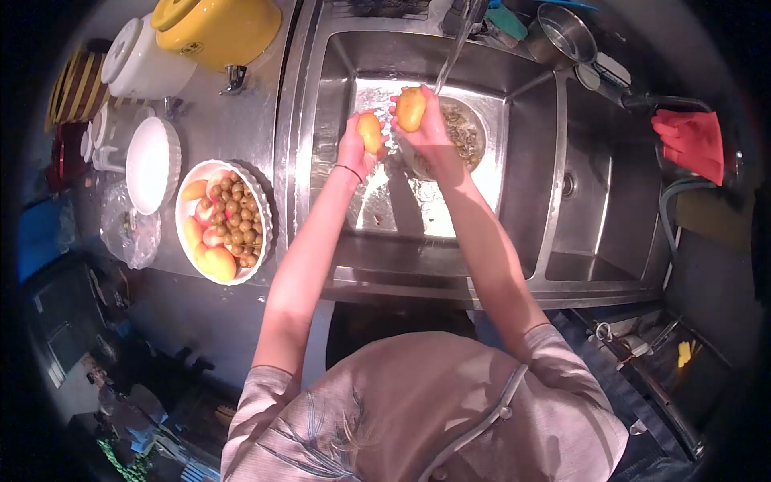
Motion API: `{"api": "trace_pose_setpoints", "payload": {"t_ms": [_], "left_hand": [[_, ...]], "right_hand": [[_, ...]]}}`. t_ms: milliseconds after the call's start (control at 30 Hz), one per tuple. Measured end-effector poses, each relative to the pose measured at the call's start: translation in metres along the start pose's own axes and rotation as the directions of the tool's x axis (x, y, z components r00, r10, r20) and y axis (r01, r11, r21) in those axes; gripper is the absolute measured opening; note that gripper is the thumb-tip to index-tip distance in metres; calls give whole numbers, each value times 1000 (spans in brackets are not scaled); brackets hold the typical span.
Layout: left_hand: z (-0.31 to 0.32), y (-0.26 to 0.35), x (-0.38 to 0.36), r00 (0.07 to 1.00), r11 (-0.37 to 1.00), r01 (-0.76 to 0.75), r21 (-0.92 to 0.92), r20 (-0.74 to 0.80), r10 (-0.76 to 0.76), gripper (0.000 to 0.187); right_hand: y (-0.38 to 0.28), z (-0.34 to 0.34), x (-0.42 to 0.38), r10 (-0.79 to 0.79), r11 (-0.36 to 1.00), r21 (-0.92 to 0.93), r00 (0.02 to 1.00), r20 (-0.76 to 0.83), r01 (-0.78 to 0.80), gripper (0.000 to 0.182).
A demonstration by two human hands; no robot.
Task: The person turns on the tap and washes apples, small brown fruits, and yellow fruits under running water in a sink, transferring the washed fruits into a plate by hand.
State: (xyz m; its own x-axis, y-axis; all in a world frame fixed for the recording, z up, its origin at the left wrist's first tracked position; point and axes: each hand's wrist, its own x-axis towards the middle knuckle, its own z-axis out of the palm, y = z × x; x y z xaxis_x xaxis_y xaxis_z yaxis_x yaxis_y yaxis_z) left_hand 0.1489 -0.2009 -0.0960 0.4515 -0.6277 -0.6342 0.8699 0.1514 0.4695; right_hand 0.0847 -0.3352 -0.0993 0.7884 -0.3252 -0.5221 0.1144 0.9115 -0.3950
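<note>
My left hand (352, 153) is closed around a yellow-orange mango (369, 132) over the left sink basin (522, 173). Close beside it, my right hand (434, 132) grips a second mango (410, 109), which rests on the fingers. Water (454, 60) runs down from the tap just right of this second mango. Beneath the hands the basin floor is wet, and a round area holding small brownish bits (467, 136) shows partly behind my right hand.
Left on the counter, a white fluted bowl (181, 215) holds mangoes, pinkish round fruit and longan-like brown fruit (238, 217). An overlapping white dish (151, 165), plastic bag (131, 233) and yellow container (221, 32) are nearby. Right are a second basin (594, 217), metal pot (562, 36) and red gloves (691, 143).
</note>
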Motion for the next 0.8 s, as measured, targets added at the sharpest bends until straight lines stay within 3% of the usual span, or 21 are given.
{"api": "trace_pose_setpoints", "payload": {"t_ms": [67,133,200,267,300,400,533,633,667,767,800], "left_hand": [[10,-4,4,996,994,-93,55,-4,93,30],[20,-10,6,990,979,-138,147,-17,142,45],[22,-24,18,976,943,-217,251,37,215,47],[32,-34,21,975,923,-221,316,36,221,44],[38,-35,26,983,936,-177,304,8,183,42],[62,-42,38,992,956,-98,277,-48,115,32],[78,-43,48,999,965,-6,263,47,-6,49],[74,-44,62,993,991,47,123,106,-61,45],[69,-46,67,984,995,12,100,175,-29,43],[68,-50,70,991,997,56,-59,125,-49,40],[65,-50,65,981,994,54,-94,193,-35,39]], "right_hand": [[1,-3,-6,-48,999,22,999,8,48,32],[-5,-12,-10,20,996,86,999,-31,-18,28],[-13,-18,-12,68,981,191,988,-139,-41,21],[-18,-28,-23,-67,997,-39,979,-194,60,20],[-20,-33,-27,-138,982,-156,968,-209,106,20],[-32,-51,-31,-12,998,-69,989,-147,2,27],[-57,-59,-46,28,995,101,1000,-14,-26,28],[-63,-59,-51,-90,996,-7,985,-147,90,32],[-64,-62,-49,-91,995,-43,986,-140,86,31],[-60,-67,-44,-107,983,-161,987,-119,87,32],[-58,-64,-44,-128,973,-208,986,-108,104,33]]}}
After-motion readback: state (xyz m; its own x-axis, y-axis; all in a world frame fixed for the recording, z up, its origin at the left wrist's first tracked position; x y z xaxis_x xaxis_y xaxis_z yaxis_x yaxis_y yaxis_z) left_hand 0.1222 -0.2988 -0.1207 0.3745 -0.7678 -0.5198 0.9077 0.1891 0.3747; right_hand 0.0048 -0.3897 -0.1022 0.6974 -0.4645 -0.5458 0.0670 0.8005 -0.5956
